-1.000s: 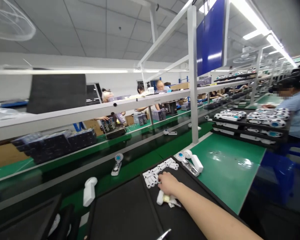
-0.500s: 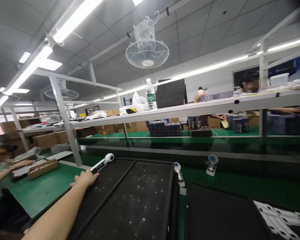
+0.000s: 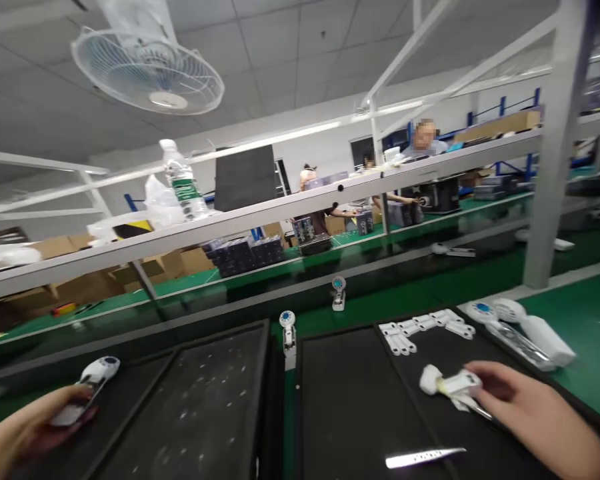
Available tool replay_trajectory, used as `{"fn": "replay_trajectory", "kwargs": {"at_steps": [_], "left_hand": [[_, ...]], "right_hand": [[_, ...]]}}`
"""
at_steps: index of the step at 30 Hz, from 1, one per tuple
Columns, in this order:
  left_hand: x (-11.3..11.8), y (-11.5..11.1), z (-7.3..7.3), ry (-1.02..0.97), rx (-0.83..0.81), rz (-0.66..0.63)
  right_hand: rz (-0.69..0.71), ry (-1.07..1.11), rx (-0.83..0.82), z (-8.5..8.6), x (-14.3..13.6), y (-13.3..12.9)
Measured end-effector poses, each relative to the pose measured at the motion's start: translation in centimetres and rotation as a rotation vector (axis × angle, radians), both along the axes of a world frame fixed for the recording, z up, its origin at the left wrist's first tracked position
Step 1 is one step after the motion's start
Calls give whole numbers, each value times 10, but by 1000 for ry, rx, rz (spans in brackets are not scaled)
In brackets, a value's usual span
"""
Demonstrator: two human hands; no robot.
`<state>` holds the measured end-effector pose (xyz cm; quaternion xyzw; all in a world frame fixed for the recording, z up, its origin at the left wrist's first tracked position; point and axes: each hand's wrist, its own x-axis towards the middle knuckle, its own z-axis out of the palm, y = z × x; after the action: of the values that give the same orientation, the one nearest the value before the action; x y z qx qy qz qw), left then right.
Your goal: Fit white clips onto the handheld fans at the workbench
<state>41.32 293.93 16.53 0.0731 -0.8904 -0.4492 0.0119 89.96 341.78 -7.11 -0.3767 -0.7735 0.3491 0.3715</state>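
Note:
At the lower left, my left hand (image 3: pixel 35 427) is closed around a white handheld device (image 3: pixel 100 371) with a round, blue-centred head. It is over the left black tray (image 3: pixel 135 393). My right hand (image 3: pixel 530 413) pinches a small white plastic part (image 3: pixel 460 383) above the right black tray (image 3: pixel 350 393). Something pale and yellowish is wrapped about that part, and a thin shiny rod shows below the fingers. Several white plastic pieces (image 3: pixel 405 341) lie in the right tray's far corner. Nearer me in that tray is a flat white strip (image 3: pixel 425 458).
Two similar devices stand on the green bench, one between the trays (image 3: pixel 289 333), one farther back (image 3: pixel 339 295). More white devices (image 3: pixel 520 333) lie at the right tray's edge. A metal post (image 3: pixel 550 147) and shelf (image 3: pixel 300 203) cross ahead; people work beyond.
The view has swung right. My left hand now holds the white device raised over the left tray. My right hand has come into view with a white part.

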Motion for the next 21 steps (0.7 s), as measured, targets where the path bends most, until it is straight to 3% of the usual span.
{"fn": "replay_trajectory", "kwargs": {"at_steps": [3,5,9,12,15,21], "left_hand": [[37,55,9,-192,385,-132],[74,94,4,-182,550,-276],[168,177,-27,-165,567,-631],[237,226,-53,-209,541,-918],[281,251,-68,-212,511,-1123],[301,264,-79,38,143,-1096]], "right_hand": [[136,176,-302,32,-19,-31],[194,314,-418,52,-44,-54],[348,595,-664,89,-85,-103],[473,681,-793,111,-101,-128],[438,783,-846,123,-106,-132],[347,781,-872,120,-92,-118]]}}
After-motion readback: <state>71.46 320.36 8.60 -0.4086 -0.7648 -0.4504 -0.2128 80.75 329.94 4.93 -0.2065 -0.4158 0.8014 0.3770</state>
